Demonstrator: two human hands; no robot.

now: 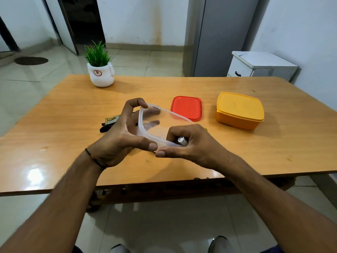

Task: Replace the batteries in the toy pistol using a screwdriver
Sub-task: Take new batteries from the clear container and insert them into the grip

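Head view: left hand (116, 136) is gripping a clear plastic container (141, 123). The thumb is on the near corner, the index finger is hooking the far rim, and the other fingers are showing through the wall. The container is being held tilted just above the table (73, 110), mouth facing the other hand. Right hand (193, 145) is curling its fingers round a battery (182, 140), with the thumb reaching out to touch the container's near rim. That fist may be holding more than one cell; cannot tell.

The toy pistol (110, 120) is lying flat on the table just behind the left hand and is mostly hidden by it. Nobody is touching it.

Progress, as a judgement: this is looking like battery handling at the container, either fetching fresh cells or dropping off spent ones; cannot tell which. The pistol's battery cover is hidden, so its open or closed state is unknown. No screwdriver is plainly showing. Fitting the cells and closing the cover are probably left to do.

Orientation: the battery's silver end cap is facing up toward the camera, and its long axis is running down into the palm. The pistol's long axis is running roughly left to right across the table; the muzzle end is unclear.

Further out, a red lid (187, 107) is lying flat beside the container. A closed yellow box (239, 112) is sitting to its right, and a potted plant (100, 72) is standing at the far edge.
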